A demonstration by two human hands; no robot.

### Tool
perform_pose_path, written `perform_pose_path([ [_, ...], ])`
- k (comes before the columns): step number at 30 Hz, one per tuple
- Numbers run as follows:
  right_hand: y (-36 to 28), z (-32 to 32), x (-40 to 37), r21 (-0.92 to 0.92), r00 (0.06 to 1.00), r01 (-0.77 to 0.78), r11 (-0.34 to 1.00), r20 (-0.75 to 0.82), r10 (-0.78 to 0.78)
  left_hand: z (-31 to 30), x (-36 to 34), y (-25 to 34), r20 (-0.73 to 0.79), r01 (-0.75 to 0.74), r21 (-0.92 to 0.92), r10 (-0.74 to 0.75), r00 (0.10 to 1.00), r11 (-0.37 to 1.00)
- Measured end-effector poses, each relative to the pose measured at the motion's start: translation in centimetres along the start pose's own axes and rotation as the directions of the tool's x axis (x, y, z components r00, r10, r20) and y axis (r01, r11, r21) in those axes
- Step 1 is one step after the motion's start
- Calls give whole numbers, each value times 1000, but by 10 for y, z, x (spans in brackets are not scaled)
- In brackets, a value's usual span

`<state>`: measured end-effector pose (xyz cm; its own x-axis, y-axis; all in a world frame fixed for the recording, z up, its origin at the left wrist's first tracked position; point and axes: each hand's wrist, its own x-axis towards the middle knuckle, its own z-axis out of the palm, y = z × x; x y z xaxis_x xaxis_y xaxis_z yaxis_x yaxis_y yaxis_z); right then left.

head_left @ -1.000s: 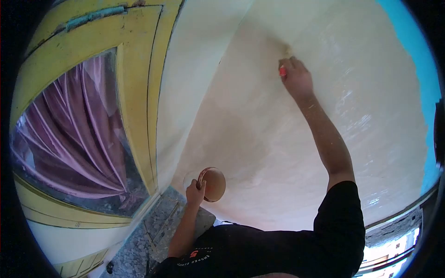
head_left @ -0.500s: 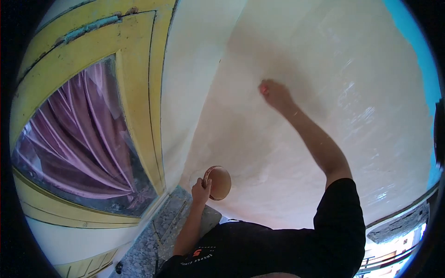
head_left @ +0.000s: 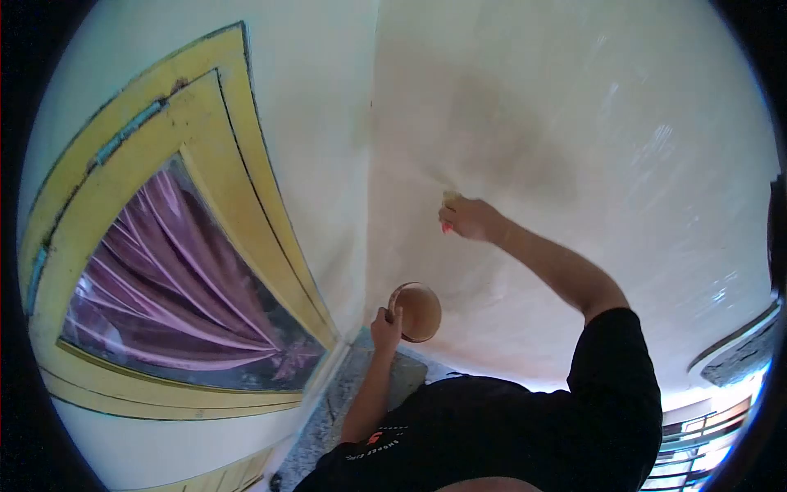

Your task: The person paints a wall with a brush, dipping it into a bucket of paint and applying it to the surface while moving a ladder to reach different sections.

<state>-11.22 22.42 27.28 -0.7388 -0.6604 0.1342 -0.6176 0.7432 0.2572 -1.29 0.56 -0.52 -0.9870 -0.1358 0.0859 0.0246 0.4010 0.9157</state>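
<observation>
My right hand [head_left: 473, 219] is closed around a small paintbrush [head_left: 449, 197] with pale bristles and a bit of red handle showing below my fingers. The bristles point up, close against the cream wall [head_left: 525, 312]. Lower and to the left, my left hand [head_left: 386, 330] grips the rim of a round paint pot [head_left: 420, 313], its open mouth facing me. The pot's inside is a light brownish cream, and my thumb lies over its edge.
To the left, a yellow-framed window [head_left: 234, 176] has a purple curtain [head_left: 197, 303] behind its glass. A wall corner runs between window and painted wall. Below lies a grey speckled floor [head_left: 332, 402]; railings [head_left: 697, 443] stand at the lower right.
My right hand has come down the wall, and the brush bristles now show above it. The view has shifted, so the pot and window appear further right.
</observation>
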Motion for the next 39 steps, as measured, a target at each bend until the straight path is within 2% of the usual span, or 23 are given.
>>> perform_pose_path([
  [2, -25, 17, -23, 146, 987, -101, 984, -109, 117, -3, -1, 2, -8, 43, -10, -43, 999, 999],
  [4, -55, 25, -41, 381, 923, -213, 900, -223, 313, 0, -1, -6, -28, 112, -69, -114, 993, 991],
  [5, -69, 26, -53, 397, 917, -214, 892, -232, 323, -1, -1, -3, -29, 106, -48, -107, 994, 993],
  [7, -95, 29, -78, 636, 780, -255, 729, -310, 543, -7, -2, 9, -44, 89, -116, -95, 994, 989],
  [8, -107, 33, -90, 648, 770, -265, 714, -303, 561, -11, -4, 15, -31, 90, -97, -93, 995, 991],
  [10, -128, 39, -112, 815, 604, -243, 525, -296, 740, -24, -3, 38, 44, 40, -117, -35, 998, 992],
  [11, -135, 41, -123, 824, 599, -258, 505, -273, 752, -27, -4, 50, 45, 13, -99, -9, 999, 995],
  [13, -149, 44, -144, 923, 526, -342, 176, 33, 850, -26, 1, 67, -18, -36, -83, 34, 999, 996],
  [14, -151, 40, -152, 921, 525, -360, 147, 70, 848, -26, 3, 75, -23, -73, -137, 71, 997, 988],
  [15, -150, 31, -155, 931, 480, -365, 8, 181, 858, -22, 9, 75, 5, -40, -142, 41, 999, 989],
  [16, -149, 25, -158, 921, 434, -367, -133, 295, 851, -26, 7, 93, -20, -84, -157, 82, 996, 984],
  [17, -148, 25, -161, 907, 438, -387, -164, 337, 833, -28, 10, 106, -26, -122, -99, 120, 992, 988],
  [18, -147, 25, -162, 930, 447, -335, -151, 298, 843, -31, 9, 117, -43, -195, -183, 190, 981, 964],
  [20, -147, 27, -163, 949, 460, -281, -145, 266, 847, -37, 7, 132, -9, -146, -194, 147, 989, 970],
  [22, -146, 29, -158, 953, 531, -282, 114, 56, 845, -37, 7, 132, 18, -121, -210, 127, 992, 970],
  [23, -146, 31, -153, 955, 535, -277, 108, 60, 843, -37, 7, 130, 9, -174, -189, 179, 984, 966],
  [25, -149, 29, -136, 832, 587, -267, 487, -260, 767, -44, 2, 138, 5, -223, -161, 227, 974, 961],
  [27, -152, 28, -120, 820, 627, -325, 472, -187, 756, -45, -6, 148, 17, -220, -97, 222, 975, 971],
  [29, -152, 33, -104, 684, 689, -508, 523, -42, 724, -44, -11, 147, 3, -251, -110, 253, 968, 962],
  [30, -152, 37, -98, 689, 687, -505, 520, -44, 725, -43, -13, 148, -12, -284, -132, 285, 958, 950],
  [32, -154, 49, -90, 581, 672, -660, 476, 172, 720, -46, -20, 148, 20, -300, -115, 304, 952, 947],
  [35, -157, 85, -84, 646, 724, -592, 482, 165, 669, -46, -21, 149, 44, -299, -114, 306, 951, 947],
  [39, -159, 52, -91, 730, 696, -559, 393, 156, 701, -50, -23, 147, 69, -213, -95, 220, 973, 972],
])
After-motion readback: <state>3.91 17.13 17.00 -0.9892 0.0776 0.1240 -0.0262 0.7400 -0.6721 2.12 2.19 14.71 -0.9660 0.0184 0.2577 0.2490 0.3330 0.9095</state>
